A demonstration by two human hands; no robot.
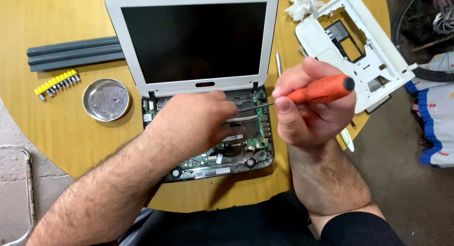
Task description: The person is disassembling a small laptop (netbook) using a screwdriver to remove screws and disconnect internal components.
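Note:
A small white laptop (127, 43) stands open on a round wooden table (56, 128), its dark screen (194, 40) upright. Its base has no cover, so the green circuit board (253, 143) and cables show. My left hand (196, 120) rests flat on the middle of the exposed base and hides what lies under it. My right hand (309, 111) grips an orange-handled screwdriver (324, 88). The screwdriver's thin metal shaft points left, toward the board near the right hinge, close to my left fingertips.
The removed white palm-rest cover (373, 61) lies at the right table edge, crumpled tissue (302, 4) behind it. At left are grey bars (73, 53), a yellow bit holder (56, 84) and a round metal dish (106, 99) with small screws. A thin metal tool (279, 62) lies right of the screen.

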